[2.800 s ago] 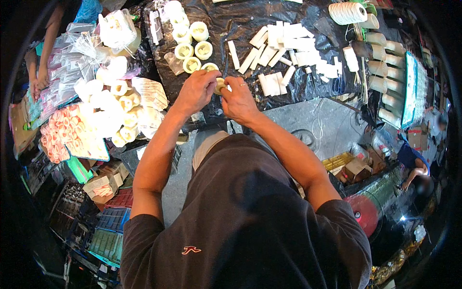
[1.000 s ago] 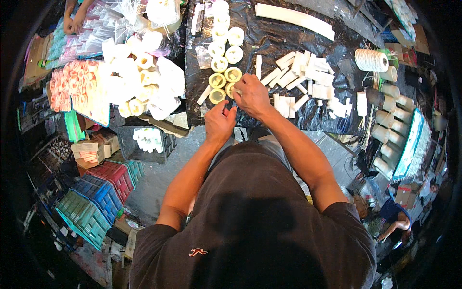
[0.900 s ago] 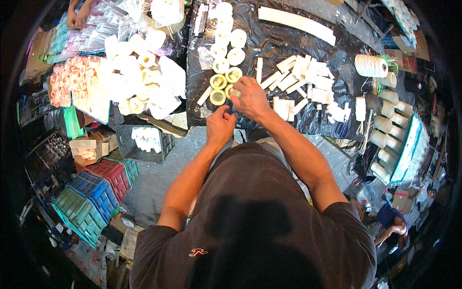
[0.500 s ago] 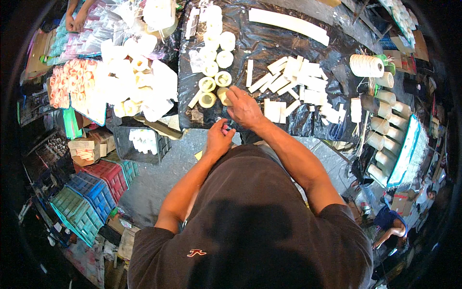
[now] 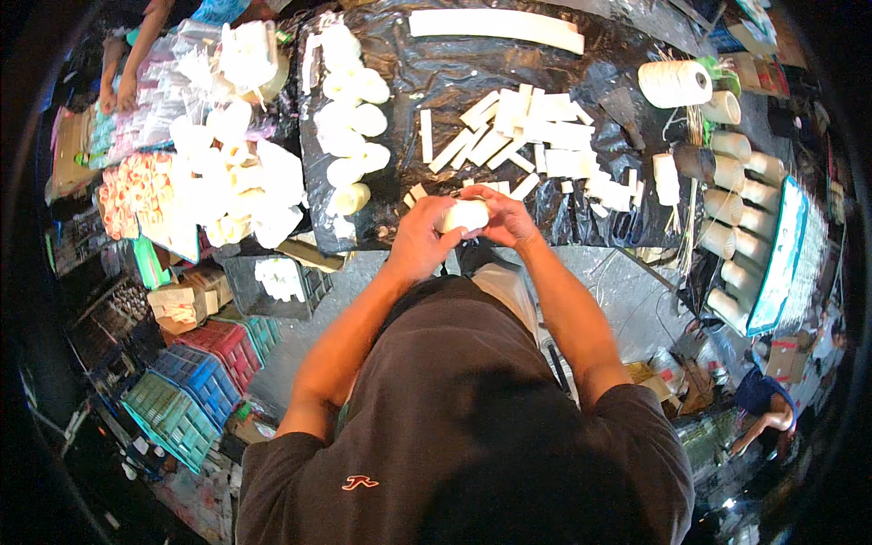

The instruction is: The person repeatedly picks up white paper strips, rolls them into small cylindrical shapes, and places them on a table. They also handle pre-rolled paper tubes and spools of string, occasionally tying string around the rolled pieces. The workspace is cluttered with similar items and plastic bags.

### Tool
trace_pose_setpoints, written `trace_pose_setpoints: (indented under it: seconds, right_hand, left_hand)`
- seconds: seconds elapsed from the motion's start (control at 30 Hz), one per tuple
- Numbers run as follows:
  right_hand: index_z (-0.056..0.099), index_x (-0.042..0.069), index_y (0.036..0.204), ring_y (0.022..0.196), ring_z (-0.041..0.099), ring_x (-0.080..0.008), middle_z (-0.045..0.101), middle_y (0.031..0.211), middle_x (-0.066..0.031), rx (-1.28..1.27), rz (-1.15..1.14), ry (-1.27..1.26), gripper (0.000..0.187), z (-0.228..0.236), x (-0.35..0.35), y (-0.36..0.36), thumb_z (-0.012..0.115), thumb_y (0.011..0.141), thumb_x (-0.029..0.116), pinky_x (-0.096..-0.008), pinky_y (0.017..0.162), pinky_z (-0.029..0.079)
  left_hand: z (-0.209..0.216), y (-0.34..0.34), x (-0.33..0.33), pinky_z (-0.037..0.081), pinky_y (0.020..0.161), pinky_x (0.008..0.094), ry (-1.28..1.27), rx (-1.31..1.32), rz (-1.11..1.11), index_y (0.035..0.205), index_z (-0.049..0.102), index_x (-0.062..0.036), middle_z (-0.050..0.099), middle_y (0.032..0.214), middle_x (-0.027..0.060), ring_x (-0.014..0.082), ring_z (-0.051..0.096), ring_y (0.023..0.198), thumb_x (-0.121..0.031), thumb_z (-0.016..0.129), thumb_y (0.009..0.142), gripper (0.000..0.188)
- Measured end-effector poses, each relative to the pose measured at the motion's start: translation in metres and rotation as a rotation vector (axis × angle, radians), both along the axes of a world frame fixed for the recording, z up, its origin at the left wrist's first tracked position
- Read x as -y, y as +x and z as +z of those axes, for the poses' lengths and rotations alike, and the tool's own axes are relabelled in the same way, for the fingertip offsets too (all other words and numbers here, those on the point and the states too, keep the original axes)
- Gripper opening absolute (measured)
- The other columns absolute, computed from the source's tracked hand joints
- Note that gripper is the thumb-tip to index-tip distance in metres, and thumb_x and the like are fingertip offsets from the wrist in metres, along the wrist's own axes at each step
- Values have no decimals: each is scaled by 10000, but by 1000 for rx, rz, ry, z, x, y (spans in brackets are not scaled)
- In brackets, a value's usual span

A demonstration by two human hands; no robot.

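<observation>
At the front edge of the black plastic-covered table (image 5: 400,109), both of my hands are closed around a short pale cylinder (image 5: 467,215). My left hand (image 5: 420,238) grips its left side, with the thumb beneath. Fingers of my right hand (image 5: 509,218) wrap the right side and top. Whether this cylinder is hollow cannot be seen. More pale short cylinders (image 5: 349,198) stand in a cluster to the left of my hands. Ahead and to the right lies a loose heap of cream strips (image 5: 490,145), partly hidden near my fingers.
A long curved cream strip (image 5: 495,30) lies at the far side. A big spool of cord (image 5: 675,84) and several pale tubes stand at the right. White and orange rolls (image 5: 150,195) are piled at the left, near another person's hands (image 5: 118,95). Plastic crates (image 5: 186,377) sit on the floor.
My right hand has left the row of cylinders and drawn back to the table edge. My left hand has come up beside it, and both now hold a pale cylinder. The view has shifted.
</observation>
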State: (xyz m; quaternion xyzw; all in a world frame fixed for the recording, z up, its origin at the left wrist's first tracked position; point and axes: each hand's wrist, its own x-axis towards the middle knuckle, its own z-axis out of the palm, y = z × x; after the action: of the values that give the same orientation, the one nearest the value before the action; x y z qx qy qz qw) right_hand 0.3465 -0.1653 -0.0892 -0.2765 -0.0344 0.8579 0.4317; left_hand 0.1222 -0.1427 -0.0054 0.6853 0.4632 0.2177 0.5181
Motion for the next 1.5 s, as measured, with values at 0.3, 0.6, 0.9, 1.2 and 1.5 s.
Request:
trace_pose_setpoints:
  seconds: [0.3,0.6,0.9,1.2,1.5]
  right_hand:
    - [554,34,1356,1137,680,-304,653,1264,-130,-328,18,-19,480,-3,-11,-35,545,1035,390,-536,897,611]
    - [437,46,1460,1139,664,-281,587,1314,-142,-346,33,8,590,31,0,-38,710,952,169,-487,872,640]
    - [612,24,1191,959,663,-138,665,1121,-92,633,106,445,430,148,-7,-53,844,831,60,-306,763,600]
    - [645,48,1276,1081,656,-166,653,1268,-94,820,100,658,428,195,-5,-56,806,881,82,-322,841,611]
    - [652,2,1098,1009,659,-146,647,1266,-119,272,-149,321,268,134,12,-71,719,864,-109,-312,916,582]
  left_hand:
    - [87,-2,-15,580,752,449,406,-284,-10,1180,641,-50,656,1108,206,406,696,899,-133,794,815,404]
    - [67,-54,12,495,520,307,-680,117,741,1156,639,-35,714,930,97,149,654,666,-259,708,984,290]
    - [66,-73,40,544,607,279,-750,550,454,1457,504,-37,678,1214,96,181,690,893,-64,780,871,648]
    - [86,-82,21,602,711,299,-321,364,380,1136,718,-13,635,1224,105,183,661,1008,71,776,731,417]
    - [156,-78,-1,543,771,383,190,-298,102,1004,690,11,681,1004,160,294,675,855,-93,877,705,368]
